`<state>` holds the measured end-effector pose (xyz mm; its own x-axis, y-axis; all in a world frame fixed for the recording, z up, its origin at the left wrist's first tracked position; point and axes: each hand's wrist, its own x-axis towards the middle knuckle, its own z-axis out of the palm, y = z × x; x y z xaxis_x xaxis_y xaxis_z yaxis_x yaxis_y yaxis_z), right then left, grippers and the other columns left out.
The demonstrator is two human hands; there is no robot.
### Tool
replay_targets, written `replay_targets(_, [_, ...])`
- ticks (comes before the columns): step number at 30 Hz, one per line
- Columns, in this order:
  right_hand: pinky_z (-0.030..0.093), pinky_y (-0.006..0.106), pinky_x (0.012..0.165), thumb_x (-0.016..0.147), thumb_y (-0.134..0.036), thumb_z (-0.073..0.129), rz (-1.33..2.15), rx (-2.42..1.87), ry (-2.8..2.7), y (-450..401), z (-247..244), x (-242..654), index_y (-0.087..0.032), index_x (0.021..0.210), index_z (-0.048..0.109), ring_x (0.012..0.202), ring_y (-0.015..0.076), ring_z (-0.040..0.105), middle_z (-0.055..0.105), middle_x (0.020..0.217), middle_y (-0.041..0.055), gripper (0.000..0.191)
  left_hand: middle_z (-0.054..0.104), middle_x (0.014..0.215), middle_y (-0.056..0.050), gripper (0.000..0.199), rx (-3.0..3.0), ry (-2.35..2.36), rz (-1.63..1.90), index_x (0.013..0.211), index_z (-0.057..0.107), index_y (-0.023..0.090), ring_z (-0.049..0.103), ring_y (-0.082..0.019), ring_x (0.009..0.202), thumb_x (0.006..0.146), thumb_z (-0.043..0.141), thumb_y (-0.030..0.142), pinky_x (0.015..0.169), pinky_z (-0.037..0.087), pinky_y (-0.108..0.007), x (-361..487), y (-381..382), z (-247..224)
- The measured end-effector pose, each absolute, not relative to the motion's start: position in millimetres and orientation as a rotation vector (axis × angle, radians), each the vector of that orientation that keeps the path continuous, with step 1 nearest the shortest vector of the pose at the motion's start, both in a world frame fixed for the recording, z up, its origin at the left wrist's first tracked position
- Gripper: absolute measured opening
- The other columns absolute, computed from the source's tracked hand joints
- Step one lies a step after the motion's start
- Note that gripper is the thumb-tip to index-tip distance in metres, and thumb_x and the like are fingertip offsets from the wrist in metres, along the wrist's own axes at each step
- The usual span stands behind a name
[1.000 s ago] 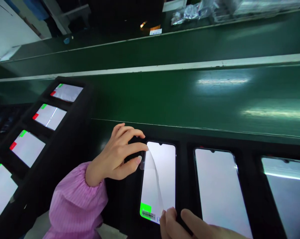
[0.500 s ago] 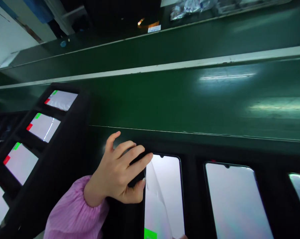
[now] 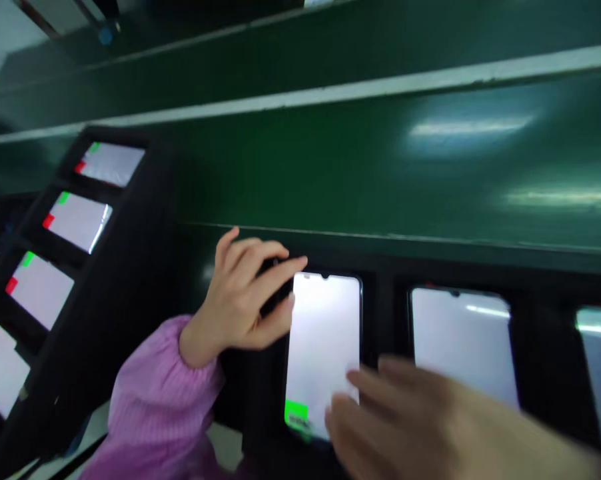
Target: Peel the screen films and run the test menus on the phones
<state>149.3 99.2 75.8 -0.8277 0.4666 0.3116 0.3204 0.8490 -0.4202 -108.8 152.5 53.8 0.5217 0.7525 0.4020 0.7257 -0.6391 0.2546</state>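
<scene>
A phone point(image 3: 325, 340) with a lit white screen lies in the black tray, a green block and small print at its lower left corner. My left hand point(image 3: 243, 293), in a pink sleeve, is at the phone's upper left corner. Its fingers are apart, the index tip on the top edge and the thumb tip at the left side; nothing shows gripped between them. Over the phone's lower right part is my right hand point(image 3: 405, 420), smeared by motion, its fingertips covering some of the screen. Whether it holds anything cannot be made out.
More lit phones stand to the right, one point(image 3: 463, 340) partly behind my right hand. At the left, a black rack point(image 3: 125, 247) bears several white-screened phones with red and green corner blocks. Beyond runs a green surface point(image 3: 305, 173) with a pale strip across it.
The diagonal edge of a clear film over the phone's screen no longer shows. My right hand has come into view from below. My left hand stays at the corner; the view has tilted down.
</scene>
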Motion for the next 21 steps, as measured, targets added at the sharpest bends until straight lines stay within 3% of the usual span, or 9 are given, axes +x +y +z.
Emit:
replay_targets(3, [0.043, 0.026, 0.056, 0.099, -0.005, 0.056, 0.831, -0.771, -2.390, 149, 91, 150, -0.018, 0.092, 0.070, 0.067, 0.0109, 0.060, 0.069, 0.082, -0.0006, 0.020, 0.069, 0.118, -0.008, 0.022, 2.624, 1.397, 0.938, 0.114, 0.073, 0.023, 0.065, -0.025, 0.112, 0.097, 0.060, 0.026, 0.114, 0.043, -0.057, -108, 153, 50])
replay_targets(7, [0.038, 0.020, 0.050, 0.101, -0.028, 0.069, 1.200, -1.188, -2.088, 188, 101, 157, -0.020, 0.098, 0.076, 0.059, 0.0066, 0.057, 0.069, 0.076, -0.0036, 0.012, 0.068, 0.108, -0.004, 0.017, 2.366, 1.497, 1.151, 0.107, 0.072, 0.018, 0.065, -0.019, 0.104, 0.098, 0.058, 0.019, 0.095, 0.055, -0.043, -117, 136, 50])
replay_targets(14, [0.046, 0.026, 0.045, 0.096, -0.043, 0.080, 1.173, -1.425, -1.848, 174, 104, 163, -0.031, 0.094, 0.077, 0.058, 0.0125, 0.062, 0.068, 0.074, -0.0025, 0.013, 0.072, 0.106, 0.000, 0.016, 2.170, 1.529, 1.084, 0.107, 0.071, 0.021, 0.068, -0.015, 0.102, 0.099, 0.061, 0.011, 0.091, 0.056, -0.032, -136, 66, 48])
replay_targets(21, [0.041, 0.022, 0.044, 0.105, -0.031, 0.069, 1.258, -1.553, -1.783, 152, 110, 152, -0.021, 0.102, 0.070, 0.050, 0.0059, 0.058, 0.077, 0.089, -0.0016, 0.011, 0.071, 0.116, -0.001, 0.022, 2.115, 1.530, 1.029, 0.116, 0.071, 0.022, 0.068, -0.014, 0.110, 0.102, 0.059, 0.010, 0.098, 0.056, -0.030, -138, 9, 41])
